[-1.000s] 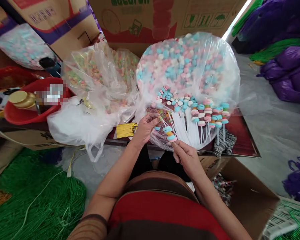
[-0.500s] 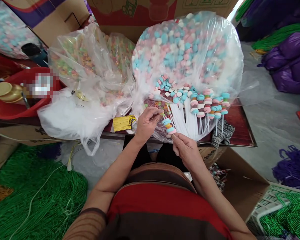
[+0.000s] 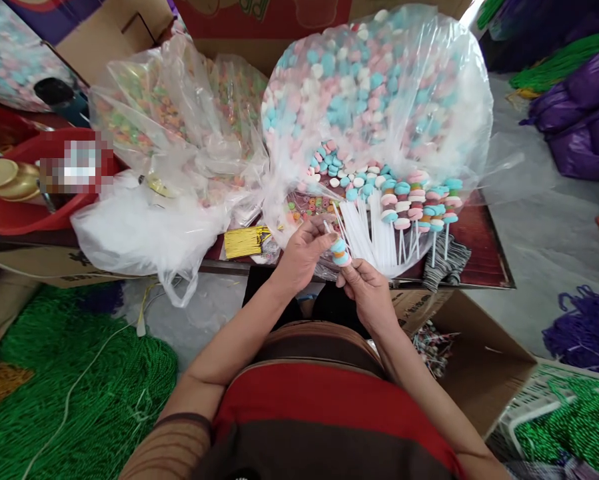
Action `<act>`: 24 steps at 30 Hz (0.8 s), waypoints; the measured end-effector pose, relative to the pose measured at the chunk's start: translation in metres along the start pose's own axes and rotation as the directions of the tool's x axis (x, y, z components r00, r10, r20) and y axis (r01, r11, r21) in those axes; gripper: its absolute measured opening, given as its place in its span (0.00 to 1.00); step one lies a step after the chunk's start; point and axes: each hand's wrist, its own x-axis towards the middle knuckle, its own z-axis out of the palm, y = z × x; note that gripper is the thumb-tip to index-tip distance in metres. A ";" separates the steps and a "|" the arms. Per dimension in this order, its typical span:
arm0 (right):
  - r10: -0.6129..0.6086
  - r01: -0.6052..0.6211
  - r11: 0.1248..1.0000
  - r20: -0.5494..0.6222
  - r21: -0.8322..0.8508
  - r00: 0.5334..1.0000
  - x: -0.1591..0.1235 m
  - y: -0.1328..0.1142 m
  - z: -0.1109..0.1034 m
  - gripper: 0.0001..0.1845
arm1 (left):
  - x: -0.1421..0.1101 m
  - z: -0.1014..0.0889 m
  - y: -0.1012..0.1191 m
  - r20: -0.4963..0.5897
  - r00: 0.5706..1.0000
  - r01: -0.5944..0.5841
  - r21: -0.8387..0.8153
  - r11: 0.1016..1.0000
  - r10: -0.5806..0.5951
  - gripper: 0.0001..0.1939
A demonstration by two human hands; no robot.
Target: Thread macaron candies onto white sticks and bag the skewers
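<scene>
My right hand [image 3: 365,288] pinches the lower end of a white stick carrying a short stack of candy rings [image 3: 339,252], blue, orange and pink. My left hand [image 3: 303,252] is closed around the upper part of that stick, fingertips at its top end. Just beyond lie loose white sticks [image 3: 366,237] and several finished candy sticks [image 3: 419,207] on the plastic. Behind them stands a big clear bag of pink, blue and white candies [image 3: 369,93], open at its near side.
Clear bags of coloured ring candies [image 3: 179,127] and a white plastic bag [image 3: 139,233] sit at the left. A red basin [image 3: 9,217] holds gold lids. Gold twist ties [image 3: 243,241] lie on the dark red table [image 3: 479,247]. An open cardboard box [image 3: 479,360] stands at my right; green strands [image 3: 79,400] cover the floor.
Both hands have drawn together and slightly toward me. My left hand has come from the ring candies onto the stick's upper part. The camera tilted down a little.
</scene>
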 end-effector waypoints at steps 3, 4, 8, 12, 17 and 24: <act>0.041 -0.046 0.996 0.069 0.072 0.997 0.003 0.003 -0.001 0.26 | -0.006 0.003 -0.004 0.026 0.998 -0.053 0.107 0.993 0.051 0.22; 0.044 -0.052 0.993 0.082 0.101 0.996 0.004 0.002 -0.003 0.26 | -0.005 0.000 -0.003 0.037 0.994 -0.105 0.151 0.983 0.101 0.22; -0.041 0.040 0.985 0.001 0.166 0.999 0.011 -0.006 -0.016 0.24 | 0.011 -0.028 0.012 0.021 0.940 -0.309 0.474 0.824 0.341 0.17; -0.101 0.107 0.987 -0.059 0.118 0.993 0.020 -0.013 -0.023 0.23 | 0.034 -0.058 0.022 0.170 0.957 -0.232 0.935 0.268 0.236 0.08; -0.110 0.115 0.985 -0.048 0.131 0.993 0.030 -0.010 -0.022 0.22 | 0.033 -0.059 0.010 0.213 0.977 -0.205 0.945 -0.254 0.004 0.07; -0.095 0.111 0.973 -0.088 0.200 0.992 0.035 -0.002 -0.028 0.23 | 0.033 -0.058 0.013 0.199 0.980 -0.196 0.977 -0.089 0.031 0.05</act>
